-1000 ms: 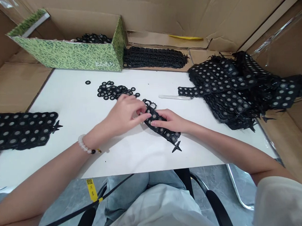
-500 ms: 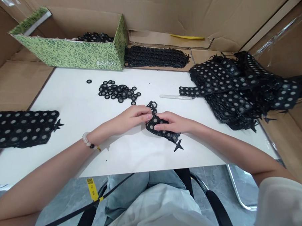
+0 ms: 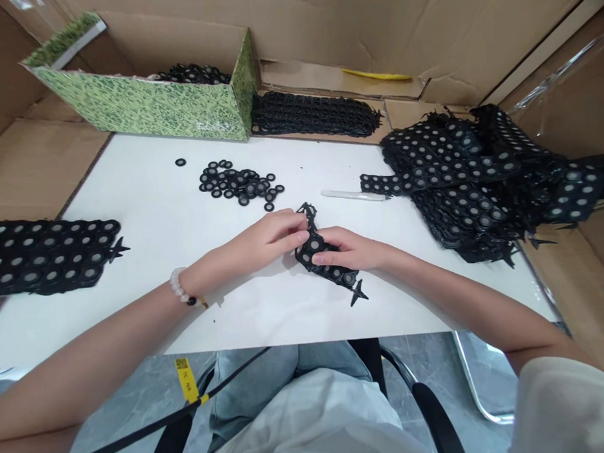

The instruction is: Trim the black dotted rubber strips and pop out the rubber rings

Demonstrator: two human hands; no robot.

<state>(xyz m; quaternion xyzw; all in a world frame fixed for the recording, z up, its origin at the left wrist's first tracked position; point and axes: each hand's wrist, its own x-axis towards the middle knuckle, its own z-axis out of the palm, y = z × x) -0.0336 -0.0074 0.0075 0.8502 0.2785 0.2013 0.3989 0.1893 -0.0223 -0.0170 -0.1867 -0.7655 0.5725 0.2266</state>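
Note:
A short black rubber strip of round washers (image 3: 335, 273) is held between my hands above the white table. My left hand (image 3: 277, 233) pinches its upper left end, with thumb and forefinger closed at a thin black scrap piece (image 3: 309, 214) that sticks up past the fingers. My right hand (image 3: 356, 249) grips the strip's middle, thumb on top, its other fingers partly hidden. From the strip's lower right end hangs a star-shaped tab (image 3: 358, 293). Beyond my left hand lies a pile of loose black rings (image 3: 243, 184), with a single ring (image 3: 180, 162) apart from it.
A large heap of black washer sheets (image 3: 455, 180) lies at the right, a white pen-like tool (image 3: 353, 195) beside it. Another sheet (image 3: 43, 258) is at the left. Behind stand a green patterned box (image 3: 146, 103) and a stacked black bundle (image 3: 317, 113). Cardboard walls surround the table.
The thin scrap piece at my left fingertips has turned and looks narrower. Both hands keep their hold on the strip; the whole view has shifted slightly.

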